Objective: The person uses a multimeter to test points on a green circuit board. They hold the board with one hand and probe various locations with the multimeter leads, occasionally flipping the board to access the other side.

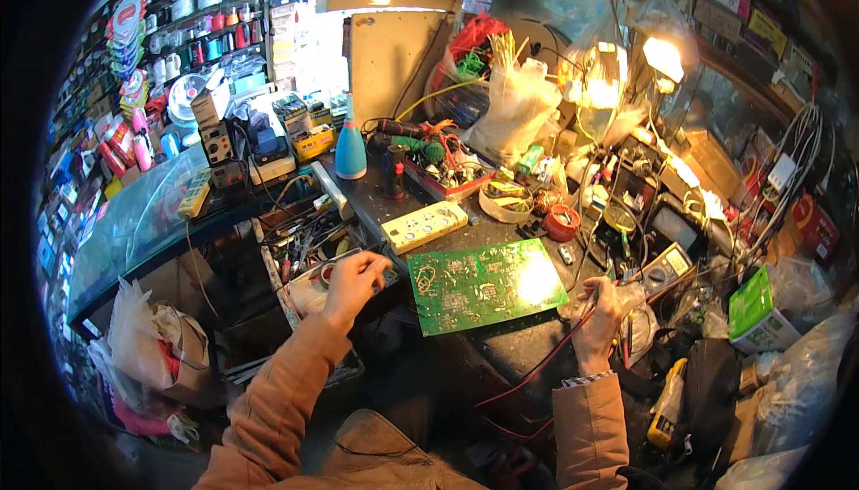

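A green circuit board (483,289) lies on the dark workbench in front of me, its right part bright with lamp glare. My left hand (355,286) hovers off the board's left edge with its fingers curled together; what they hold, if anything, I cannot make out. Just past the board's right edge, my right hand (598,322) is closed around a thin red test lead (559,347), which hangs down toward my lap. A multimeter (667,266) with a lit display rests beyond that hand. Behind the board stands a cream power strip (424,226).
An open drawer of tools (300,244) sits at the left. Behind are a blue spray bottle (351,150), a tray of parts (447,177) and a red solder spool (562,221). Two bright lamps (662,59) hang at the right. A green box (761,311) stands far right.
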`<state>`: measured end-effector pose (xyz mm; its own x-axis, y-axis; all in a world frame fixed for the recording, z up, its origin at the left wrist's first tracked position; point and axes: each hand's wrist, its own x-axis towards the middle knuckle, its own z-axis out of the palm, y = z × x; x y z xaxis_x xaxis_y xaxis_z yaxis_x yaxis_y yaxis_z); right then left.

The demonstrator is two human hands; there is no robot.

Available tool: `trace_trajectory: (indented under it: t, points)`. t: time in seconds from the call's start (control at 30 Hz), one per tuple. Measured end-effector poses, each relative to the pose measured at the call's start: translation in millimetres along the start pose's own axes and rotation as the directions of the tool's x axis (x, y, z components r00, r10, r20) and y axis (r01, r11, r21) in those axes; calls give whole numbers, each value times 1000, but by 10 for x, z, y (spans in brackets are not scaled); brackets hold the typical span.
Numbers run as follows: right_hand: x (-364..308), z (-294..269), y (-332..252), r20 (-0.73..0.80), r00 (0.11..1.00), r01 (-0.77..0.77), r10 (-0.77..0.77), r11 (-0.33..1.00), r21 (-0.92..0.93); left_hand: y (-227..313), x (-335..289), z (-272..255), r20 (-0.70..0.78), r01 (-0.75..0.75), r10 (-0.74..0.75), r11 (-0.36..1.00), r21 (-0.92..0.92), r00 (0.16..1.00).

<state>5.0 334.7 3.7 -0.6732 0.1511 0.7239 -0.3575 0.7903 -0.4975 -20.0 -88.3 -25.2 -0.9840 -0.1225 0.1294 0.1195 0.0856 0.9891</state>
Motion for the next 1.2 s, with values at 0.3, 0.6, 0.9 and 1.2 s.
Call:
trace_trajectory:
  t: [0.3,0.6,0.9,1.2]
  points:
    - [160,172,-188,-155,973,174,-170,985,8,-1684,-1434,-44,303,291,-326,944,156,896]
    - [189,139,-220,-169,966,203,-198,979,11,-1960,-903,431,417,860,-754,419,-289,508]
    - [186,118,-281,-224,955,204,-196,979,15,-2182,-782,688,434,799,-672,530,-286,601]
    - [108,170,-252,-182,964,198,-192,980,16,-1991,-820,868,407,732,-610,599,-325,680]
